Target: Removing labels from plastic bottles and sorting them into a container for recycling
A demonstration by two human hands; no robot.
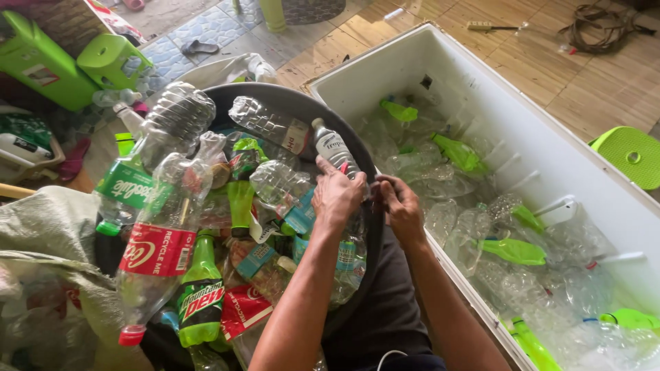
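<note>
Two hands meet over the dark tub's rim (289,96): left hand (337,196) closed around a clear bottle (337,151), long axis pointing away up-left; right hand (402,206) pinches its lower end.

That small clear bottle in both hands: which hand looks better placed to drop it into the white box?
Probably the right hand: it grips the small clear bottle on the side nearest the white box, while the left hand sits over the black tub.

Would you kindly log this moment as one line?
left hand: grips clear bottle | right hand: on bottle's label | below: dark tub
</note>
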